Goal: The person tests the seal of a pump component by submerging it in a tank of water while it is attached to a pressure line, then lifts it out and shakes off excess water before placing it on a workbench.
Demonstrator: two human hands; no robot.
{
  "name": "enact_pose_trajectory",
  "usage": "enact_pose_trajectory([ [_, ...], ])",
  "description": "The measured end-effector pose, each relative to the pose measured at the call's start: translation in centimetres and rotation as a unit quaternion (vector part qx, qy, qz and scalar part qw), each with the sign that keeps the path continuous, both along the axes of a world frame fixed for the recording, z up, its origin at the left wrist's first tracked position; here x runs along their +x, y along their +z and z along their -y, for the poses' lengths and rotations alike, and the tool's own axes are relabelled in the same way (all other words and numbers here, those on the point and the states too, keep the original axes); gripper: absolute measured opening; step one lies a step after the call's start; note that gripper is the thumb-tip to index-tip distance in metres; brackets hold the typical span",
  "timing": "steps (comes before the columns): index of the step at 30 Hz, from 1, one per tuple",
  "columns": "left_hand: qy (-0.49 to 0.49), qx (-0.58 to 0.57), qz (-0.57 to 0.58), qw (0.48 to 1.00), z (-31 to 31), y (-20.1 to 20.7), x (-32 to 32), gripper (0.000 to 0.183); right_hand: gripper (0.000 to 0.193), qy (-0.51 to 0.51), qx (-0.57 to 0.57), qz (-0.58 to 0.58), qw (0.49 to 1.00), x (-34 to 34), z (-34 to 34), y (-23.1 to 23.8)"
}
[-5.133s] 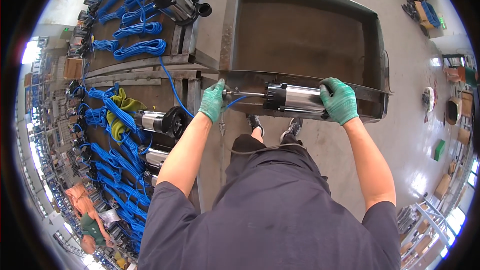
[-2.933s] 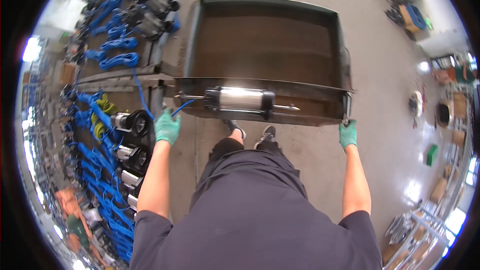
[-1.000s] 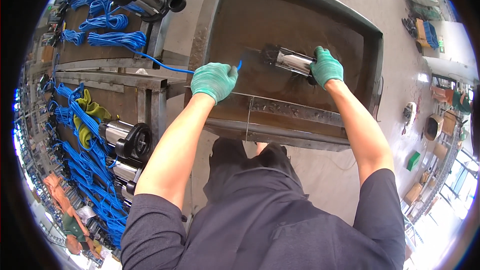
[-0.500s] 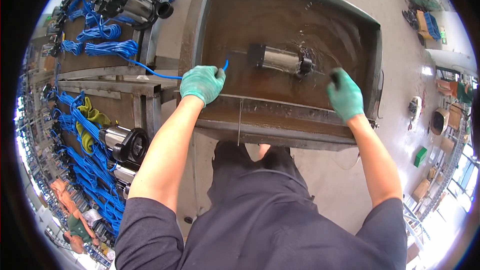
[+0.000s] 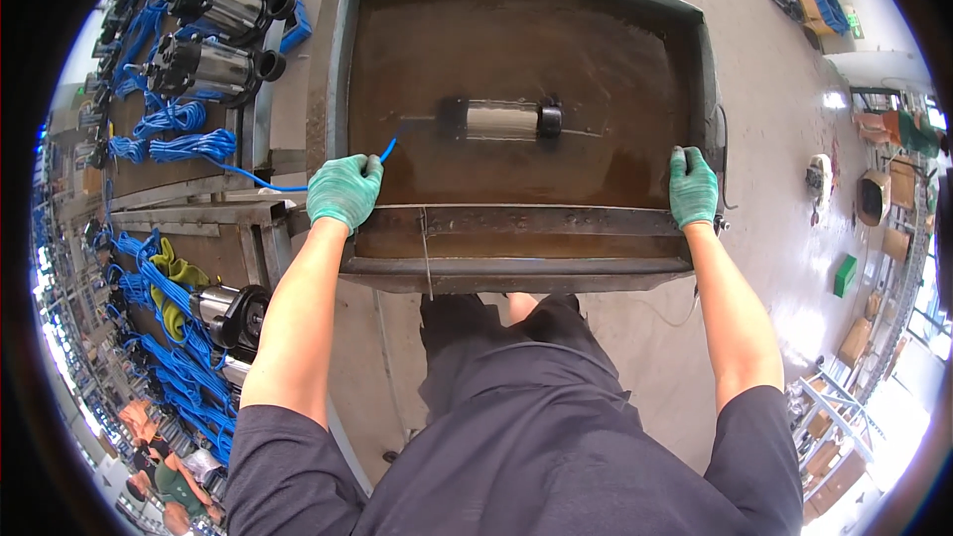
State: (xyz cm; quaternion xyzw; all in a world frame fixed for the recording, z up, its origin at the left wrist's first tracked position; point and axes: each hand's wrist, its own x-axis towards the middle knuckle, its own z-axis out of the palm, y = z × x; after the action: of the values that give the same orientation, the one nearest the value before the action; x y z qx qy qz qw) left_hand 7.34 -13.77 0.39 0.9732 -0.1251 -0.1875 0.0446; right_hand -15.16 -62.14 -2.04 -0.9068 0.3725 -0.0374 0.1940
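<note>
A silver submersible pump [image 5: 501, 120] with black ends lies on its side in the brown water of a metal tank [image 5: 524, 272]. My left hand [image 5: 342, 191], in a green glove, is closed round a blue cable [image 5: 266, 184] at the tank's left wall. The cable's short stretch beyond my fingers dips into the water toward the pump. My right hand [image 5: 693, 186], gloved the same way, is beside the tank's right wall, above the end of the front crossbar. Its fingers are curled in, and whatever they hold, if anything, is hidden.
Several more pumps [image 5: 213, 69] and coiled blue cables [image 5: 194, 147] lie on metal-framed benches to the left, with a yellow-green cloth [image 5: 177, 278]. A green box [image 5: 845, 276] stands on the floor at right. Other people [image 5: 174, 481] are at lower left.
My right hand has drawn back from beside the pump to the tank's right side. The ripples have calmed and the pump lies level. My left hand still holds the cable.
</note>
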Motion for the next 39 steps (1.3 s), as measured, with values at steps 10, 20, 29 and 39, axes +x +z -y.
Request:
enact_pose_trajectory([
  [10,0.013,-0.010,0.011,1.000,0.08,-0.22,-0.25,0.042,0.039,-0.021,0.002,-0.010,1.000,-0.04,0.17,0.08],
  [20,0.020,0.005,-0.010,1.000,0.08,-0.24,-0.04,0.042,0.038,-0.021,0.021,-0.040,0.999,0.05,0.14,0.27],
  [29,0.007,-0.004,-0.003,1.000,0.24,0.06,-0.06,0.041,0.038,-0.011,0.006,-0.024,1.000,-0.10,0.36,-0.16],
  [39,0.013,0.001,-0.007,1.000,-0.01,-0.55,0.05,0.040,0.038,-0.024,0.008,-0.029,0.999,-0.06,0.37,-0.20],
])
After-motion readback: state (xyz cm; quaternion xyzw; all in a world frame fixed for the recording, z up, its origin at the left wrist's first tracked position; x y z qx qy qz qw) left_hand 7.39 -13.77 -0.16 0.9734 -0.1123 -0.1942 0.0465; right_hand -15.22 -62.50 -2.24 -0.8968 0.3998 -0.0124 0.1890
